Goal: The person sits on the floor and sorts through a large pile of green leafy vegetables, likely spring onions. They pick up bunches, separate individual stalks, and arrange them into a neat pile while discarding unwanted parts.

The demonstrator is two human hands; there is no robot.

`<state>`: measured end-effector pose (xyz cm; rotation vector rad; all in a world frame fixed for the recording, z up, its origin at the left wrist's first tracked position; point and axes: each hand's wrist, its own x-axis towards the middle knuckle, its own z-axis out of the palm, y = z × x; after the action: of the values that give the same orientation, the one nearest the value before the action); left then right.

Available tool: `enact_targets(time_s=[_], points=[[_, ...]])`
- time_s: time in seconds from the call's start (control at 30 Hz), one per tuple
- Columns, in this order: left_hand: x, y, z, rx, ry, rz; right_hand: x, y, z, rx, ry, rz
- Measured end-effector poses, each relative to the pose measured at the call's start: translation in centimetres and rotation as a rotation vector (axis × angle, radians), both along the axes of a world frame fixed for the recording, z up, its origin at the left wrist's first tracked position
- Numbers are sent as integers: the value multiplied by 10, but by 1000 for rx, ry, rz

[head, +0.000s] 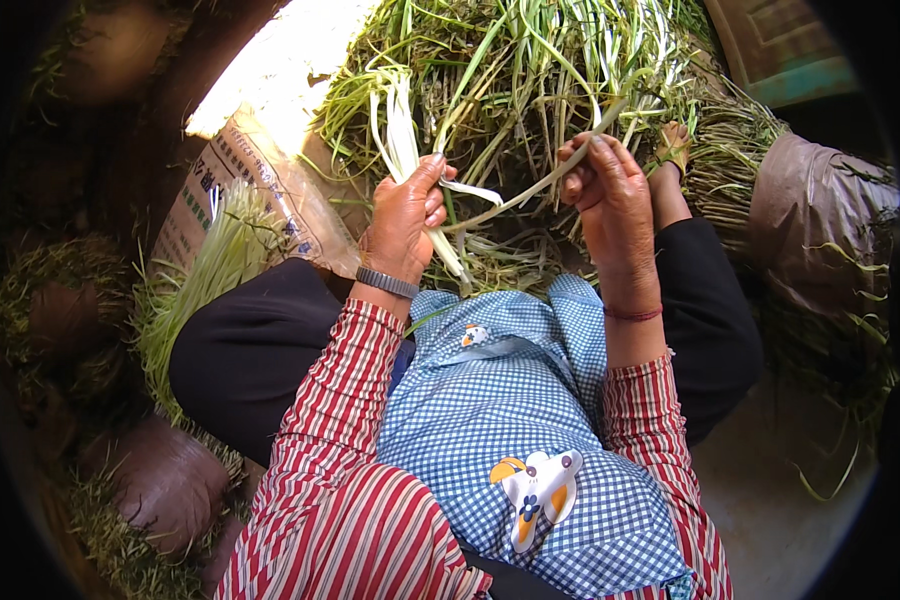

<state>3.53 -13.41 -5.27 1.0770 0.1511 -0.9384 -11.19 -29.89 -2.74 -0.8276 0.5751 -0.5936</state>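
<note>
My left hand (411, 214) is closed around a bunch of pale, leafy stalks (400, 139), whose white upper parts stick up above the fist and whose lower ends poke out below it. My right hand (607, 176) pinches one long pale green stalk (536, 186) between thumb and fingers; it slants down towards the left hand. A thin peeled strip (476, 192) hangs beside the left thumb. Beyond both hands lies a large heap of green leaves and stalks (495, 97). Loose scraps (506, 255) lie beneath the hands, just past the blue checked apron (510, 390).
A bundle of pale green stalks (210, 277) lies left of the left knee, by a printed sack (247, 187). Dry stalks (720, 180) and a plastic-wrapped bundle (810, 217) sit at the right. Another wrapped bundle (169, 480) lies at the lower left.
</note>
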Motion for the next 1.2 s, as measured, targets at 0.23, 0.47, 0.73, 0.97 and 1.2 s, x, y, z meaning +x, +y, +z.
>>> enact_targets(time_s=[0.23,0.47,0.73,0.97,1.2], points=[[18,15,-8,112,-148,96,-44,-46,47,-67,-295,-147],[2,7,19,76,-396,-20,-10,-25,41,-89,-165,-41],[-33,-10,22,144,-487,-413,59,-10,22,-66,-122,98],[-24,-11,26,135,-463,-439,39,-4,-3,-249,40,156],[-4,-7,29,27,-230,-280,18,42,-8,-539,273,346]])
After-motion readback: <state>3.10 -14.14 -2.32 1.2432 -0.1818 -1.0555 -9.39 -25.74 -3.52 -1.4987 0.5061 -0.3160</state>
